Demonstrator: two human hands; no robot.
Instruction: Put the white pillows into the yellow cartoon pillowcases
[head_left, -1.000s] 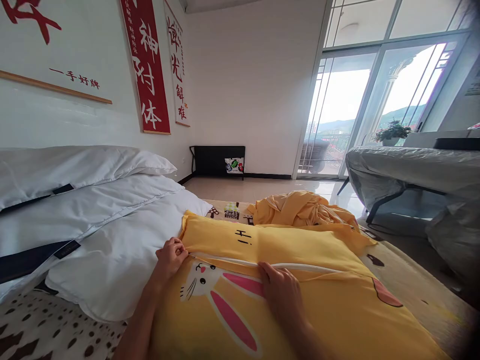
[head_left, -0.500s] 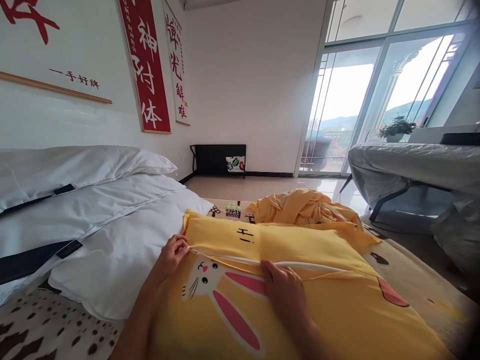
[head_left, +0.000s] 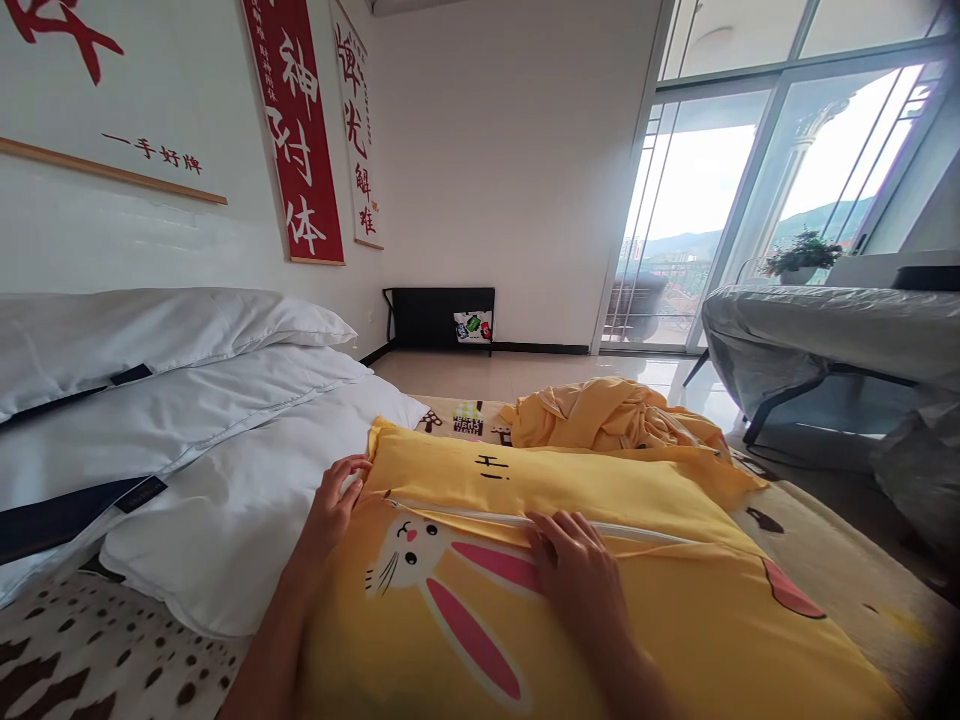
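Yellow pillow (head_left: pixel 525 625): rabbit print (head_left: pixel 412 560), white zipper (head_left: pixel 645 534). Left hand (head_left: pixel 336 500) shifted from zipper end to pillow edge; right hand (head_left: pixel 583 570) at zipper; grips undeterminable.

So, one left hand (head_left: pixel 337 500), one right hand (head_left: pixel 581 572), one yellow pillow (head_left: pixel 697 630) and one crumpled yellow cloth heap (head_left: pixel 600 415). Also three wall scrolls (head_left: pixel 298 150) and one potted plant (head_left: pixel 802 255), but white pillows (head_left: pixel 247 500) overlap too much to count.

matt cloth pillowcase (head_left: pixel 675 620), glossy floor (head_left: pixel 420 370), crinkled plastic sheeting (head_left: pixel 810 320)
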